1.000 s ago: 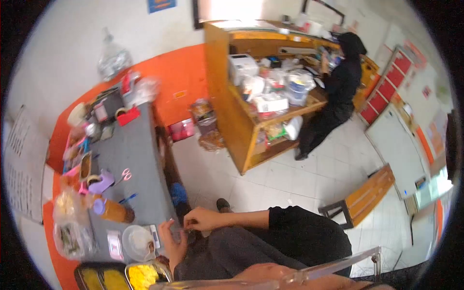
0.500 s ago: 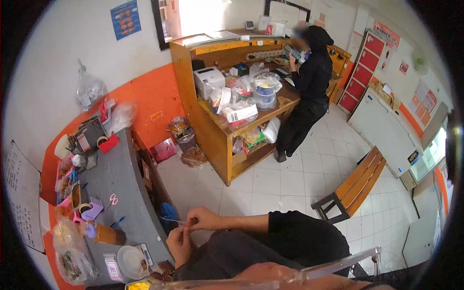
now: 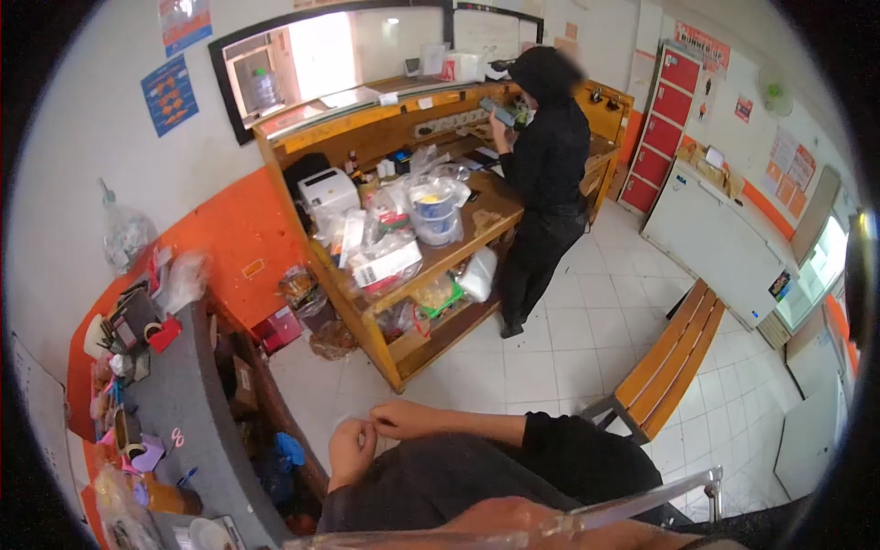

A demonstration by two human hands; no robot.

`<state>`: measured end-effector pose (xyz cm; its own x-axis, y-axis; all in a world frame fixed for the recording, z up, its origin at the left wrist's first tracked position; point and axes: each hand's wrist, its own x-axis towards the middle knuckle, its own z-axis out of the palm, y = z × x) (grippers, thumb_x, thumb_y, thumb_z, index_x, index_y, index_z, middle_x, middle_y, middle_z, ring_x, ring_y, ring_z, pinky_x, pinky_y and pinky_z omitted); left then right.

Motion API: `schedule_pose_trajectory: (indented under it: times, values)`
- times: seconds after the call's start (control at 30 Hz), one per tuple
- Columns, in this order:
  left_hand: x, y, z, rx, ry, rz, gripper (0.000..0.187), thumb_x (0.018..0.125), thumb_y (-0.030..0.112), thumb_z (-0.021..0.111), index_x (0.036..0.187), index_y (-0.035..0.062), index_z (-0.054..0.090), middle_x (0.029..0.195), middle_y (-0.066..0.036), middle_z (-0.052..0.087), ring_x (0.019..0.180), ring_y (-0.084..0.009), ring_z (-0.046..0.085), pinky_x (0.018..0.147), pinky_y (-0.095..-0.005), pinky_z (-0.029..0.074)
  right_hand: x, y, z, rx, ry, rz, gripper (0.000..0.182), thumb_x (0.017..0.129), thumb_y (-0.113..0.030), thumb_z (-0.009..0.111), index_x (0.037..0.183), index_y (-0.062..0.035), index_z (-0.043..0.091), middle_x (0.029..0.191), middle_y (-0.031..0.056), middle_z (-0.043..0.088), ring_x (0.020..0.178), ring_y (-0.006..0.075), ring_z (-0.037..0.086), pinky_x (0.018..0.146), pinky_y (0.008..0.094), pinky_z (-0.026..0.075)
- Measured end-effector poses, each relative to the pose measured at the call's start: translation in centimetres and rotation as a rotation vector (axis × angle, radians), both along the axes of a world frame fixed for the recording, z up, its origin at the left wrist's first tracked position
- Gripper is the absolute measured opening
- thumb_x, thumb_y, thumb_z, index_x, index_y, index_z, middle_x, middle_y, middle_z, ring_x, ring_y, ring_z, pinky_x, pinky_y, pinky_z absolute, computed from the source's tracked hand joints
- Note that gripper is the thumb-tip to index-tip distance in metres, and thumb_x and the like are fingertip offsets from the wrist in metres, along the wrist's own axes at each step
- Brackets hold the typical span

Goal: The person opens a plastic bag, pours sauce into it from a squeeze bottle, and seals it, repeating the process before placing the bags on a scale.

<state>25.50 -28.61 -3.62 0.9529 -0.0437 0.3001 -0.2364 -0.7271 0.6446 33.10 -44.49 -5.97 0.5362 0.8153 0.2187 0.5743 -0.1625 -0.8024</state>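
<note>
My left hand [image 3: 350,449] is closed, its fingers curled together in front of my body. Touching or almost touching it, my right hand [image 3: 396,419] is closed too, its fingertips turned in toward the left hand. Anything between the fingers is hidden or too small to make out. Both hands are over the tiled floor, just right of the grey counter [image 3: 206,417]. A blue plastic bag [image 3: 290,449] is nearest to them, at the counter's side.
Pink scissors [image 3: 177,438], a blue pen [image 3: 187,477] and a purple tape dispenser [image 3: 148,453] lie on the counter. Ahead stands a wooden desk [image 3: 367,335] with bags and a printer [image 3: 328,191]. A person in black [image 3: 550,174] holds a device there. A bench [image 3: 674,362] is right.
The view has swung left to right across the room. A thin pale strip that showed at my fingertips is no longer visible. The person at the desk has turned their head.
</note>
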Motion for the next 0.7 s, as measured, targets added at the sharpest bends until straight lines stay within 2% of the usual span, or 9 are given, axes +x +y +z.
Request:
schedule_pose_trajectory:
  times: [0.07, 0.1, 0.17, 0.3, 0.37, 0.47, 0.6, 0.7]
  values:
    - [2.8, -3.4, -1.0, -0.031, 0.035, -0.103, 0.009, 0.078, 0.011, 0.059, 0.076, 0.0028, 0.06, 0.074, -0.015, 0.059, 0.074, -0.0343, 0.056, 0.067, -0.0416, 0.043, 1.4, -4.1, -0.6, 0.043, -0.085, -0.107, 0.015, 0.082, -0.014, 0.053, 0.082, 0.0007, 0.054, 0.075, 0.017, 0.056, 0.069, 0.034, 0.055, 0.063, 0.0406, 0.043]
    - [4.1, -5.3, -1.2, -0.036, 0.041, -0.109, 0.009, 0.078, 0.011, 0.059, 0.076, 0.0028, 0.06, 0.074, -0.015, 0.059, 0.074, -0.0343, 0.056, 0.067, -0.0416, 0.043, 1.8, -6.2, -0.7, 0.037, -0.079, -0.113, 0.015, 0.082, -0.014, 0.053, 0.082, 0.0007, 0.054, 0.075, 0.017, 0.056, 0.069, 0.034, 0.055, 0.063, 0.0406, 0.043]
    - [6.7, -8.9, -1.4, -0.028, 0.046, -0.259, 0.009, 0.078, 0.013, 0.058, 0.078, 0.0036, 0.061, 0.078, -0.016, 0.06, 0.076, -0.0348, 0.056, 0.068, -0.0421, 0.044, 2.6, -10.2, -0.5, -0.054, -0.026, -0.309, 0.017, 0.081, -0.015, 0.054, 0.082, 0.0011, 0.054, 0.076, 0.0181, 0.056, 0.071, 0.0353, 0.055, 0.063, 0.042, 0.042]
    - [11.3, -14.5, -2.0, 0.02, 0.074, -0.404, 0.012, 0.08, 0.015, 0.057, 0.081, 0.0039, 0.061, 0.082, -0.016, 0.06, 0.078, -0.0354, 0.056, 0.068, -0.0428, 0.044, 4.0, -16.3, -0.3, -0.007, 0.012, -0.429, 0.016, 0.08, -0.014, 0.055, 0.081, 0.0011, 0.054, 0.075, 0.0182, 0.056, 0.07, 0.0357, 0.055, 0.063, 0.0415, 0.043]
    - [13.2, -16.6, -1.4, 0.061, 0.168, -0.508, 0.015, 0.08, 0.018, 0.056, 0.08, 0.0036, 0.06, 0.083, -0.017, 0.059, 0.08, -0.0357, 0.056, 0.068, -0.043, 0.044, 4.9, -18.4, -1.6, 0.017, 0.058, -0.558, 0.013, 0.079, -0.012, 0.057, 0.081, 0.0005, 0.054, 0.075, 0.0176, 0.056, 0.07, 0.0346, 0.055, 0.063, 0.0394, 0.044]
    - [17.1, -20.0, -3.0, 0.106, 0.282, -0.578, 0.016, 0.081, 0.018, 0.055, 0.08, 0.0029, 0.059, 0.082, -0.017, 0.058, 0.081, -0.0361, 0.055, 0.07, -0.0435, 0.044, 7.1, -21.8, -2.3, -0.001, 0.046, -0.642, 0.011, 0.078, -0.011, 0.058, 0.082, -0.0002, 0.055, 0.074, 0.0167, 0.056, 0.069, 0.0325, 0.056, 0.062, 0.0371, 0.044]
    - [24.0, -24.9, -4.6, -0.004, 0.248, -0.75, 0.017, 0.08, 0.018, 0.054, 0.079, 0.0018, 0.057, 0.08, -0.018, 0.057, 0.08, -0.0367, 0.055, 0.069, -0.0436, 0.043, 11.6, -26.5, -2.2, -0.051, 0.059, -0.784, 0.012, 0.078, -0.011, 0.059, 0.082, -0.0006, 0.056, 0.075, 0.0161, 0.057, 0.069, 0.0307, 0.057, 0.061, 0.0361, 0.045]
    - [29.5, -28.4, -5.0, 0.022, 0.255, -0.867, 0.017, 0.08, 0.018, 0.054, 0.081, 0.0012, 0.057, 0.08, -0.018, 0.057, 0.078, -0.037, 0.055, 0.068, -0.0439, 0.043, 15.6, -29.8, -1.5, -0.083, 0.199, -0.8, 0.013, 0.078, -0.012, 0.059, 0.084, -0.0006, 0.057, 0.075, 0.0158, 0.058, 0.069, 0.0303, 0.058, 0.062, 0.0362, 0.045]
